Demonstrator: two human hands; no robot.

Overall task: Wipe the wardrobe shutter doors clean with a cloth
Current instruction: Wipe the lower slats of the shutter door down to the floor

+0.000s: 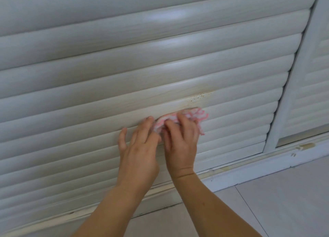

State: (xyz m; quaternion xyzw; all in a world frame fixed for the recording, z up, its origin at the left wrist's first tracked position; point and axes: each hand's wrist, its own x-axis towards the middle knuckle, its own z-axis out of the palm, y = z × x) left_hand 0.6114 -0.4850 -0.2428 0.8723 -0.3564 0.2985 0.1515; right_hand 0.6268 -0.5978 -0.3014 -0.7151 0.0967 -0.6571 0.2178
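Note:
A white slatted wardrobe shutter door (124, 72) fills most of the view. A pink-and-white cloth (194, 114) lies bunched against a lower slat. My right hand (179, 140) grips the cloth and presses it to the slat. Just left of it, my left hand (138, 147) lies flat on the slats with its fingers spread and straight, its fingertips touching the cloth's left edge. Brownish specks and a yellowish stain (197, 96) mark the slat just above the cloth.
A second shutter door (309, 87) stands at the right behind a white frame post (292, 94). The bottom rail (249, 170) shows chipped paint. Pale floor tiles (276, 201) spread out at the lower right.

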